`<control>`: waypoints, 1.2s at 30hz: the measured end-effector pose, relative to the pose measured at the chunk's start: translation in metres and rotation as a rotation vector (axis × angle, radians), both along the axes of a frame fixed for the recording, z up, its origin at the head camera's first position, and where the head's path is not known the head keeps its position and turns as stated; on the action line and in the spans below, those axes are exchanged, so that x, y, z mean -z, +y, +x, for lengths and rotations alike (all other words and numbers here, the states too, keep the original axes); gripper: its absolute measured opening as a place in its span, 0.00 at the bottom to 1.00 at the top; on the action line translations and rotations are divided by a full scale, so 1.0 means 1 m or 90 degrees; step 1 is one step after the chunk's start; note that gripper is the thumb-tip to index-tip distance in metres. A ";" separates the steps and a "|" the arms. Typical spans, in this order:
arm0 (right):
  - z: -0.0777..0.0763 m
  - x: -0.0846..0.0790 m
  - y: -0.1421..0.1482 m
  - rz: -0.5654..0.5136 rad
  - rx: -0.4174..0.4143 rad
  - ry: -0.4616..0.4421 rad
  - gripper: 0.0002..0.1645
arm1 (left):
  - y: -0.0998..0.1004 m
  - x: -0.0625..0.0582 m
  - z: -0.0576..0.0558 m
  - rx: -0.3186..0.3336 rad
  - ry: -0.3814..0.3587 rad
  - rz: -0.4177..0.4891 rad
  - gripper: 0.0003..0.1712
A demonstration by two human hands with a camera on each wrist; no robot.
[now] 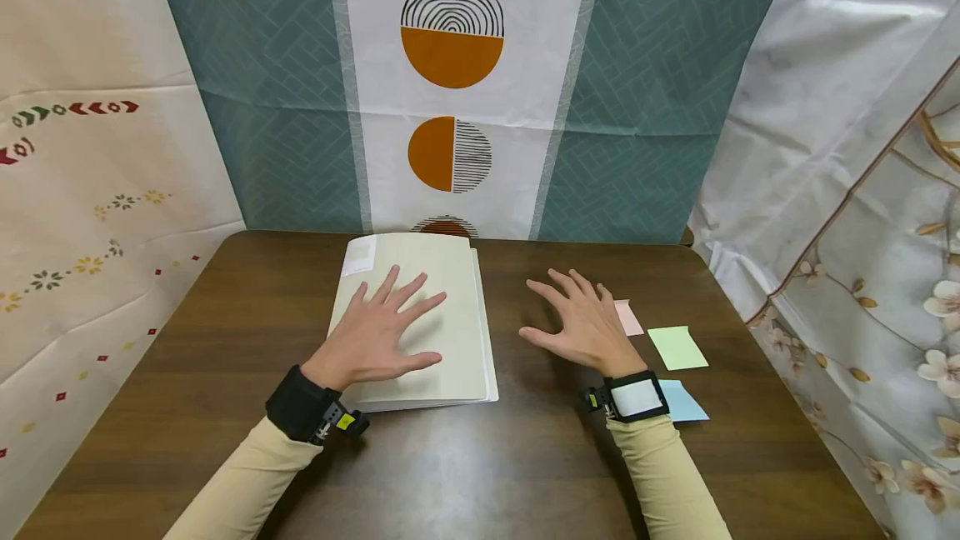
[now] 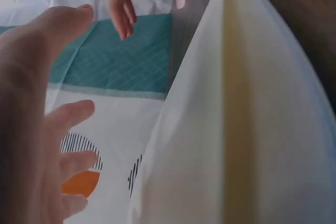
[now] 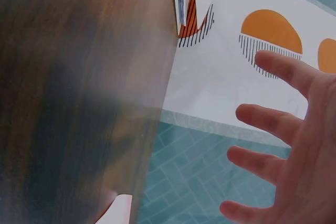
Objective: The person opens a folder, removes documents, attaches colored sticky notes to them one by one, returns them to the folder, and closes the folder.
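A cream paper folder or booklet (image 1: 442, 332) lies on the brown table, with a white label (image 1: 359, 256) at its upper left corner and white sheet edges showing at its right side. Over it my left hand (image 1: 382, 332) is spread with fingers apart, holding nothing; the left wrist view shows the hand raised off the cover (image 2: 184, 129). To the right, my right hand (image 1: 581, 319) hovers above the table with spread fingers and nothing in it. Beside that hand lie a pink sticky note (image 1: 628, 318), a green sticky note (image 1: 678, 347) and a blue sticky note (image 1: 681, 401), the pink and blue ones partly hidden.
The brown table (image 1: 465, 473) has rounded back corners. Behind it hangs a teal and white patterned cloth (image 1: 637, 107). Light printed cloths hang at the left (image 1: 97, 190) and right (image 1: 840, 273) sides. Each wrist wears a dark strap.
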State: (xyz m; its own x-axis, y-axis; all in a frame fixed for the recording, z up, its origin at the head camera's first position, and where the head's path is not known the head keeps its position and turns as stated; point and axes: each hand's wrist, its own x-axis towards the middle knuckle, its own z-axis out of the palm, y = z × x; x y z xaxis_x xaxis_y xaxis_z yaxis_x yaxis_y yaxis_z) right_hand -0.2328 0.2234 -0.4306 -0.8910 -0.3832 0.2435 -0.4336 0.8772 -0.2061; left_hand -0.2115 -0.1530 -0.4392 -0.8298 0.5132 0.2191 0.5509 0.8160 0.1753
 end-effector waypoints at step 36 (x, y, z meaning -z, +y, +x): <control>0.000 -0.001 0.000 0.008 0.007 -0.020 0.51 | 0.031 0.033 0.022 0.078 0.018 -0.095 0.49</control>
